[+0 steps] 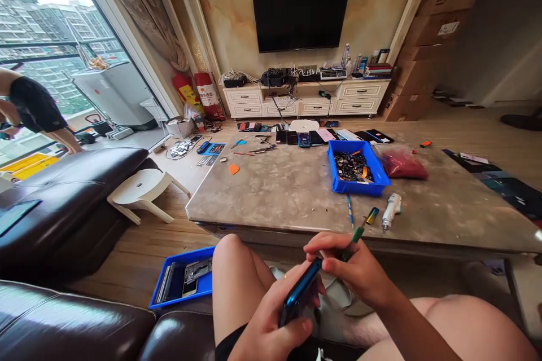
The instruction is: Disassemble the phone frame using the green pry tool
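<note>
Seen from the head camera, the left hand (pixel 271 321) cradles a slim blue smartphone (pixel 300 291), its fingers curled around the back and the thumb lying along the lower edge. The phone sits low in front of the person, above the lap. It looks light but probably slippery and fragile, with a glossy finish, so the long edges seem the safest place to hold it.

The right hand (pixel 355 271) pinches a green-handled screwdriver (pixel 350 246) between thumb and fingers, just beside the phone's upper end; the tip is hidden, so I cannot tell whether it touches the phone. The shaft looks stiff, and the narrow handle suits a fingertip hold.

Beyond the grip, a blue plastic tray (pixel 359 187) on the marble table (pixel 271 203) holds a heap of small dark phone parts (pixel 351 166). Below and left of the hands, a second blue tray (pixel 169 300) rests on the floor with phones and metal frames (pixel 197 271) inside. A row of phones (pixel 296 138) lies across the table's far side, and a red plastic bag (pixel 402 163) sits just right of the table tray. A blue-handled screwdriver (pixel 349 210) lies on the near side of the table, straight ahead of the right hand.
</note>
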`<state>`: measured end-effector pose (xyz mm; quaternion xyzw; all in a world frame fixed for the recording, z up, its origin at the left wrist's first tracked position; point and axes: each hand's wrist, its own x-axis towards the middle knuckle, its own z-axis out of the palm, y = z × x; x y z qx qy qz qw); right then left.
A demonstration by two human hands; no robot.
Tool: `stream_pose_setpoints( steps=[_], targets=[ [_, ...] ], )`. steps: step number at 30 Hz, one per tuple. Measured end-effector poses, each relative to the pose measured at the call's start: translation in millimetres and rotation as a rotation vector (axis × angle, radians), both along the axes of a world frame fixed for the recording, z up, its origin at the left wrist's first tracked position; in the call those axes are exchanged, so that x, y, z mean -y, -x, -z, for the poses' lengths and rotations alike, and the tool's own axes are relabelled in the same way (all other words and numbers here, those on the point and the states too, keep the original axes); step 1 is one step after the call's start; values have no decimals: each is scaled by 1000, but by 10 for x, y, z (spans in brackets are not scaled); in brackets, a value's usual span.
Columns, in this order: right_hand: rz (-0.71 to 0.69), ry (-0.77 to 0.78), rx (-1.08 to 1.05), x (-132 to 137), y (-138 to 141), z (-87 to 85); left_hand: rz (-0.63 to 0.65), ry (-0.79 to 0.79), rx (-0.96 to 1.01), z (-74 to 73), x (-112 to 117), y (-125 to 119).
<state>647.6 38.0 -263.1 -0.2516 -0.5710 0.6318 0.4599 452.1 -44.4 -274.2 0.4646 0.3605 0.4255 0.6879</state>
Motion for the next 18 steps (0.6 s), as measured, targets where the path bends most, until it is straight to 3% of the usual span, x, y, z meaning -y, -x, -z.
stream_pose_setpoints(
  steps=[3,6,12,15,18],
  targets=[
    [-73,-53,-62,23,-39,-43,-23,50,-22,-53,58,47],
    [-61,-65,-64,51,-47,-83,22,66,6,-66,74,59],
    [-120,71,-156,123,5,-63,44,167,23,-101,51,5],
    [-62,33,-15,87,-10,-47,55,237,-13,-175,27,-18],
    [0,-112,214,5,-42,-68,49,245,-67,-262,-27,-22]
  ],
)
